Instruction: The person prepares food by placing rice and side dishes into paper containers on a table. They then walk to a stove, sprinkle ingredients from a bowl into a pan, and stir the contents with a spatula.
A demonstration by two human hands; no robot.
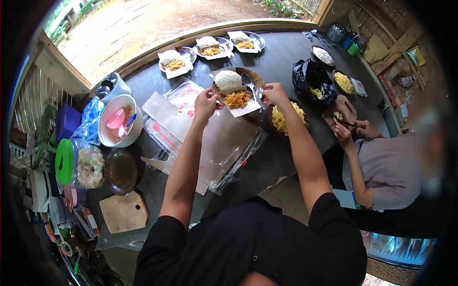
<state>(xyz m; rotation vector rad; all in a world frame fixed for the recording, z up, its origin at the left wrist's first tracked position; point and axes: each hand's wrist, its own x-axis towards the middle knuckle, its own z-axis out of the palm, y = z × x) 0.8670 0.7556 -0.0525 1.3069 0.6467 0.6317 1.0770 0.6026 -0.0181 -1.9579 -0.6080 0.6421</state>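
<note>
My left hand (206,104) grips the left rim of a brown plate (258,80), and my right hand (275,94) is closed on its right rim. Held above the table, the plate carries a mound of white rice (228,79), orange-brown fried strips (237,99) and a sheet of white paper (244,112). A metal spoon (246,78) lies at the plate's right side. Below and left of the plate is a stack of wrapping paper (214,143) with clear plastic. A bowl of yellow pieces (288,119) sits under my right forearm.
Three similar filled plates (212,48) stand along the table's back edge. On the left are a white basin (136,125), a green-lidded jar (65,161) and a cutting board (124,213). At right, a black plastic bag (310,78) stands near a co-worker's hands (344,136) cutting on a board.
</note>
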